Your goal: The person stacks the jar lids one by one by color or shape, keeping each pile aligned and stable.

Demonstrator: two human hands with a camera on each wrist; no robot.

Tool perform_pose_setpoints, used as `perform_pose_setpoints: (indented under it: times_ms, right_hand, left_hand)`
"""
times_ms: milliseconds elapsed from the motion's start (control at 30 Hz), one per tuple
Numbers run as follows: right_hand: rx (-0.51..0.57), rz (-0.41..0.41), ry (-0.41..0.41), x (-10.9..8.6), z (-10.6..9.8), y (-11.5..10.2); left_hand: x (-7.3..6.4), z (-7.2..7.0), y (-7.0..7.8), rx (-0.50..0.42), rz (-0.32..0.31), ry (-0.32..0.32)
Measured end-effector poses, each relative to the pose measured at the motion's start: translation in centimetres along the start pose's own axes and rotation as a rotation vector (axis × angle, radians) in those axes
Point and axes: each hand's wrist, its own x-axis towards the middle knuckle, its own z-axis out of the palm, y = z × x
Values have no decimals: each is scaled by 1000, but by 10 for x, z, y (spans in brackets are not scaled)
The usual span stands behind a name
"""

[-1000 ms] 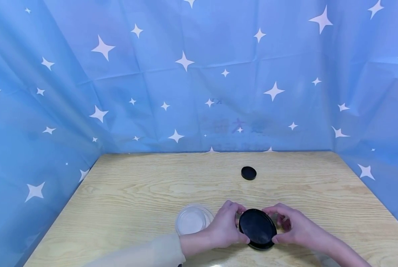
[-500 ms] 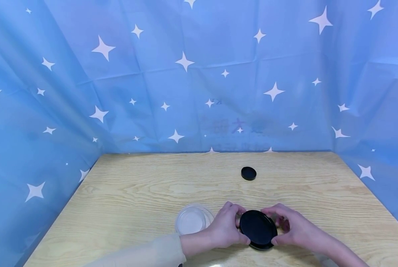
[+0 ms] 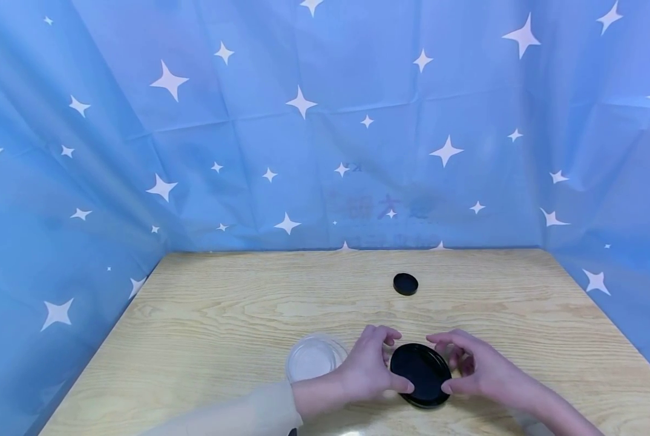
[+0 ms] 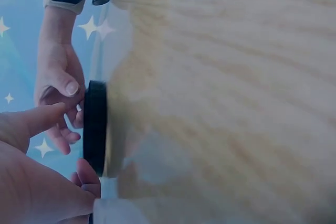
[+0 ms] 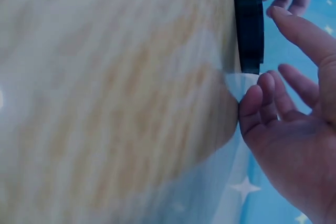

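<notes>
A round, shallow black disc with a raised rim, like a jar lid [image 3: 420, 375], lies on the wooden table [image 3: 238, 303] between both hands. My left hand [image 3: 365, 366] is at its left side, its thumb over the disc's face and its fingers spread apart past the edge. On the other side, my right hand [image 3: 474, 366] has its thumb at the right rim, with loosely bent fingers beside it. In the right wrist view, those fingers stand off the disc's dark side [image 5: 249, 24]. The left wrist view shows the disc edge-on [image 4: 95, 129], the left thumb lifted off its face.
A clear round plastic container [image 3: 311, 360] stands just left of the left hand, partly covered by the forearm. Farther back lies a smaller round black lid [image 3: 405, 284]. Something clear [image 3: 534, 428] shows under the right forearm. A blue star-patterned curtain [image 3: 325, 151] surrounds the table.
Both hands have loosened from the disc's rim. The left fingers have come off its far edge while the left thumb has shifted over its face; the right fingers have drawn slightly away.
</notes>
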Motion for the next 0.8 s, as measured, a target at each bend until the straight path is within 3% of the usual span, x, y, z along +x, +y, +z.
perform_pose_setpoints:
  times_ms: [200,467,667,800]
  right_hand:
    - [-5,16,35,7,-7,-5]
    - [-22,46,126,27,-19,-8]
    - [-34,85,170,41,-32,-8]
    - [-43,109,202,49,-42,-4]
  left_hand:
    - [11,-13,6,-86,-5,9]
    - [41,-33,7,-163,9,62]
    - [65,-41,9,-122,56,110]
    - [80,-45,9,-105,67,107]
